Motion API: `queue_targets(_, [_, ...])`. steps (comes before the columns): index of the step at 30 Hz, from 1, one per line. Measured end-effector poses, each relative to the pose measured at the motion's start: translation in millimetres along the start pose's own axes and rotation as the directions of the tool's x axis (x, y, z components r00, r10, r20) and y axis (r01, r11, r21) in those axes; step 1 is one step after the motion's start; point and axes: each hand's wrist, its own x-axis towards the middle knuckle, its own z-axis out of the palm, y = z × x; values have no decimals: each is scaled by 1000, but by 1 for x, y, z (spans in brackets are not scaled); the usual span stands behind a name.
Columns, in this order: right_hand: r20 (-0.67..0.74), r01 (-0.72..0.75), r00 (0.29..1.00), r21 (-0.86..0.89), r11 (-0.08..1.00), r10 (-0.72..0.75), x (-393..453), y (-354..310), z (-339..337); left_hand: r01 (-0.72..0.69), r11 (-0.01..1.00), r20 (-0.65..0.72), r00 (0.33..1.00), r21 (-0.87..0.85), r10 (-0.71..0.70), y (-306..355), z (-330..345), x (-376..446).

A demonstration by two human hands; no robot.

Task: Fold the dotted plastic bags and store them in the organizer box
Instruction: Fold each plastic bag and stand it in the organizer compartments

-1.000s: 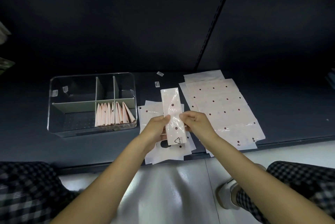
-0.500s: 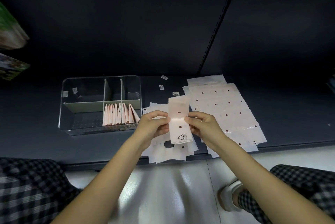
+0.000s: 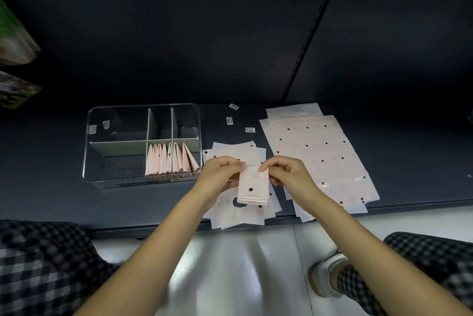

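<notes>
Both hands are up front over the shelf (image 3: 153,203), pinching the top edge of one folded bag (image 3: 252,189); left hand (image 3: 221,175) has its thumb and fingers curled on the left corner, right hand (image 3: 289,175) does the same on the right corner. The bag hangs down between them as a short, thick packet, layered fold at the bottom, one dark dot showing on its face; it's held just above a small messy pile (image 3: 238,209) of flat bags at the shelf edge. Right of that lies a bigger stack (image 3: 320,152) of unfolded dotted bags, spread out flat. The clear box (image 3: 102,162) sits to the left, close to the small pile — a row of folded bags (image 3: 170,162) stands upright in its front right compartment; the other compartments look bare. Three small labels (image 3: 229,120) lie on the shelf behind the piles.
</notes>
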Motion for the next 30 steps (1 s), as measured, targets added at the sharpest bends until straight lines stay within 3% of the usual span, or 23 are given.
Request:
queue_targets(5, [-22,-51,998,-53,997,50,1,0,-3,-168,961,-105,975,221,194,-8,3,1])
queue_targets(9, [-8,-20,1000,-126,992,19,0,-1,6,-354,829,-3,919,433,394,-10,9,-3])
queue_targets(12, [-51,24,998,-176,984,-34,1,-1,10,-401,764,27,892,505,451,-12,12,-4])
queue_targets(17, [-36,67,996,-233,970,-78,1,-4,7,-350,822,30,925,449,378,-10,10,-3])
queue_targets(22, [-85,17,996,-112,994,-27,1,-3,4,-308,908,-83,936,282,343,-9,6,-2])
queue_targets(26, [-116,-10,993,-104,994,-2,2,-1,5,-110,982,-43,992,156,118,-8,0,-1])
queue_targets(30, [-212,-46,977,-30,998,39,7,-3,-1,35,985,1,999,169,-36,-12,-8,-6])
